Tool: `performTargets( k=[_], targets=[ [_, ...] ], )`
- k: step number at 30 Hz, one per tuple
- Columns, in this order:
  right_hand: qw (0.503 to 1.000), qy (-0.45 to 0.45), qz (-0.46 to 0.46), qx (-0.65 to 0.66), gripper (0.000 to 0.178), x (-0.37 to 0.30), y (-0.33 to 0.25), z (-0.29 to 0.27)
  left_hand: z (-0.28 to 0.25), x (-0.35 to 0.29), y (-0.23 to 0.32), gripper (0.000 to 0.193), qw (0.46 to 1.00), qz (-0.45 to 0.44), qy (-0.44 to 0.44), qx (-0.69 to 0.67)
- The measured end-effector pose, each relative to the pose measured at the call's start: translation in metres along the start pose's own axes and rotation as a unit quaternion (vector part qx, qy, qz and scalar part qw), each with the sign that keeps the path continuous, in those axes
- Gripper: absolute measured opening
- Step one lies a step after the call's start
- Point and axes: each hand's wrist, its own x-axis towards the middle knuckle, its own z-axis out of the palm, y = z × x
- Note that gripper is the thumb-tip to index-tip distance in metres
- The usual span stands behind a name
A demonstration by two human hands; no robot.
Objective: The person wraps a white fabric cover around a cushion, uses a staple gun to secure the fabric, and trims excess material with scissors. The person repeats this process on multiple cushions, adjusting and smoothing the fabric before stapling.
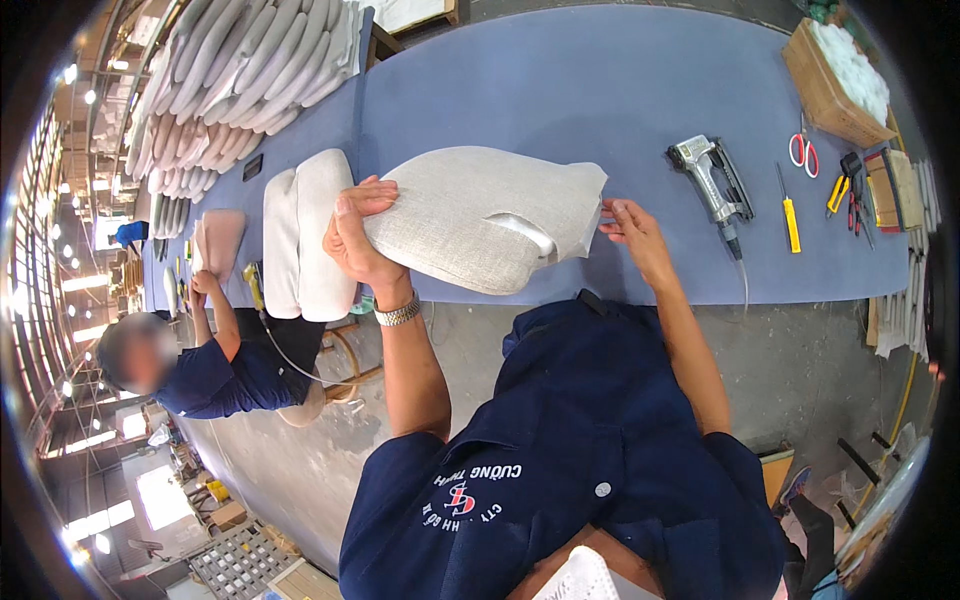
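1. Nearest: the wearer's navy shirt (600, 440), one, with one round pale button showing; one metal wristband (400, 312) on the left wrist.
2. Left hand (362, 238): fingers partly bent, palm cupped against the rounded left end of the grey cushion (450, 215), gripping it.
3. Right hand (635, 235): fingers half curled, small gap, tips at the cushion's loose right edge; cannot tell whether they pinch the cloth.
4. Cushion: one, held over the table's near side. Light grey woven cover, plump and rounded at left, flattening rightward to a ragged flap. One curved opening shows white inside.
5. Table (560, 70): blue-grey top. Left of the cushion, two pale pads (325, 235) side by side.
6. Right of it: one staple gun (712, 180) with hose, one yellow-handled screwdriver (791, 225), one pair of red-handled scissors (803, 152); further right, a few hand tools (850, 190), overlapping, count unclear.
7. Left, beyond the pads: one co-worker (225, 365), seated, both hands at a pale piece (218, 240).
8. Far: one dark flat object (253, 167); one cardboard box (825, 90) of white stuffing; grey cushion stacks (250, 60), too many to count.
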Motion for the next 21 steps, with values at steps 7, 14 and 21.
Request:
performTargets(
  k=[7, 14, 21],
  targets=[
    [0.996, -0.075, -0.032, 0.027, 0.038, -0.034, -0.036, 0.011, -0.014, -0.003, -0.01, 0.051, 0.999, -0.013, 0.045, -0.006],
    [0.978, -0.151, -0.142, 0.014, 0.031, -0.041, -0.078, 0.039, -0.022, -0.01, -0.007, 0.05, 0.998, -0.025, 0.052, 0.025],
    [0.977, -0.174, -0.112, 0.056, 0.03, -0.038, -0.06, 0.06, -0.048, -0.047, -0.002, 0.053, 0.989, -0.043, 0.067, 0.126]
  ],
)
